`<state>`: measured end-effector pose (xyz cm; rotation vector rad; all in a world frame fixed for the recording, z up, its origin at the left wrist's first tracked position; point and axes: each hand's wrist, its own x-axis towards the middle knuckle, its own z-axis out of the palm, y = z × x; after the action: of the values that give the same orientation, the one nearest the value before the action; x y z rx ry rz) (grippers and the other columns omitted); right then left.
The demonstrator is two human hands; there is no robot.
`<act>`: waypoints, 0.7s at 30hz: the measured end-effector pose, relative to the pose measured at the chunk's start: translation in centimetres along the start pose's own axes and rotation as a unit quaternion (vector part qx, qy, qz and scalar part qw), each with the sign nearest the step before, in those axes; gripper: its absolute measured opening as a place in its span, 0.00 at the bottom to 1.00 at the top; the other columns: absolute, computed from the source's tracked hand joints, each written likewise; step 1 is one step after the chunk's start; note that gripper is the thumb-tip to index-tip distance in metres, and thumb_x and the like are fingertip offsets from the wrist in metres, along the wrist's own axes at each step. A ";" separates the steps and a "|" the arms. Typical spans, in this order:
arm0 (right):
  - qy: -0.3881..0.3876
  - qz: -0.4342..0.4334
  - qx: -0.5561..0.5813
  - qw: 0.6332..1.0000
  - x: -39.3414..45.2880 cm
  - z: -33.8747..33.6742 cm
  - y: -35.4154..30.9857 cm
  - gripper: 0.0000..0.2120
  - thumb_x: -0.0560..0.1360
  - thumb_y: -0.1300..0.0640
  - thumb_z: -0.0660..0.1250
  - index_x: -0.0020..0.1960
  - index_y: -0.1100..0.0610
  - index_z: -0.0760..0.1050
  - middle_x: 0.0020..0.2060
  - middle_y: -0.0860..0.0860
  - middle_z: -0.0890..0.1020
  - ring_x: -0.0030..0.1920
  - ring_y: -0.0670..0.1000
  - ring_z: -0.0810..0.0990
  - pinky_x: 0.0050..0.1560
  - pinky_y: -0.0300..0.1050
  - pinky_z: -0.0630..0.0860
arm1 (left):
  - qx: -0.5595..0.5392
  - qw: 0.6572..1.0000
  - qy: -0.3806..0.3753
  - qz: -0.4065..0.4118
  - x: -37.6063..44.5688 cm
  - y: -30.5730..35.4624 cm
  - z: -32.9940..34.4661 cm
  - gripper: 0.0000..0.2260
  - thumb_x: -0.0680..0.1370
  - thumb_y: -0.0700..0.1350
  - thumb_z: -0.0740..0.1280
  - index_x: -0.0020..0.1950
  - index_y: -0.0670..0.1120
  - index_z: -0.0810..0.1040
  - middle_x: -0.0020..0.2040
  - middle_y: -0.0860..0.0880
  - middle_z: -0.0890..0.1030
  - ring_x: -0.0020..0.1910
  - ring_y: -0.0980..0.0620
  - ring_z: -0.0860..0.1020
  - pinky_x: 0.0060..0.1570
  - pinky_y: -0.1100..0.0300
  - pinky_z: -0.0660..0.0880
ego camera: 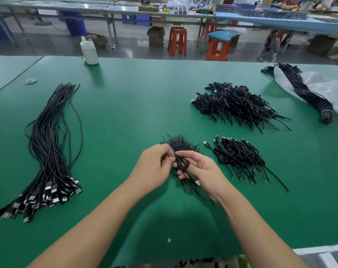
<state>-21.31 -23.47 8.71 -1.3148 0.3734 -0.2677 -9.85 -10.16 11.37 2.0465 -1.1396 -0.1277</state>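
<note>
R hand curls round a small coiled cable, held just above the desk at centre; its USB plug sticks out by the palm. L hand pinches a thin black strand at the coil's top — prob. a tie, can't tell for sure. Risks: loops spring open if the R grip eases before the wrap is tight; the strand may snag the tie heap right below & drag extras up. A slack coil would tangle w/ the done pile nearby.
</note>
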 end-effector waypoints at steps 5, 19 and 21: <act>0.031 -0.027 -0.077 0.996 -0.1 -0.1 0.0 0.11 0.77 0.71 0.66 0.54 0.60 0.81 0.35 0.49 0.83 0.32 0.47 0.75 0.36 0.35 0.74 | -0.063 0.992 -0.053 -0.099 0.4 0.2 0.0 0.07 0.77 0.41 0.69 0.39 0.48 0.75 0.30 0.47 0.79 0.34 0.46 0.78 0.38 0.56 0.74; 0.048 0.055 -0.116 0.991 0.4 -1.4 0.6 0.20 0.80 0.55 0.66 0.45 0.75 0.71 0.30 0.56 0.67 0.25 0.46 0.63 0.25 0.38 0.64 | 0.267 0.924 0.008 0.273 -1.1 0.9 1.7 0.14 0.67 0.36 0.56 0.44 0.44 0.79 0.36 0.48 0.73 0.32 0.47 0.72 0.32 0.55 0.71; 0.037 0.071 -0.107 0.991 0.5 -1.6 0.6 0.18 0.80 0.55 0.65 0.43 0.72 0.73 0.32 0.57 0.68 0.26 0.48 0.65 0.26 0.40 0.64 | 0.274 0.918 0.010 0.287 -0.8 0.4 2.2 0.12 0.67 0.34 0.60 0.45 0.44 0.79 0.37 0.48 0.74 0.33 0.47 0.72 0.33 0.54 0.71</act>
<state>-21.52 -24.89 7.74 -1.4846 0.5684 -0.1609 -11.48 -10.94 9.92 2.0528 -1.8673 0.5606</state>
